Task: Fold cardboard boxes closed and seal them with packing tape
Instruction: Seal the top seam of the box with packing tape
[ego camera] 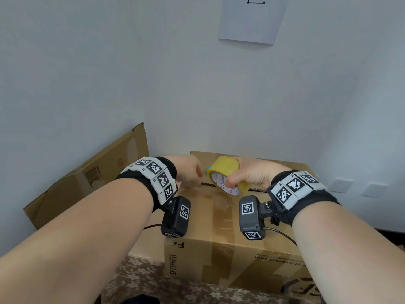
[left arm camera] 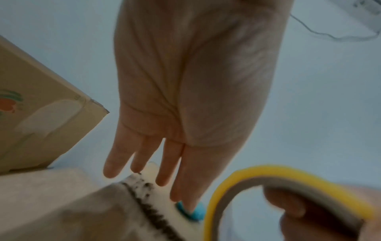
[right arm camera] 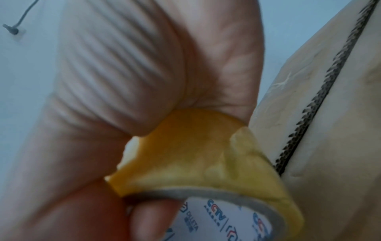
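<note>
Right hand grips yellow tape roll over centre seam of cardboard box top, thumb inside core, left hand fingers straight, relaxed, just beside roll, over the seam.

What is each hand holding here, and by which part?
The right hand grips the yellow tape roll through its core, thumb inside. The left hand holds nothing, fingers straight over the box seam.
</note>
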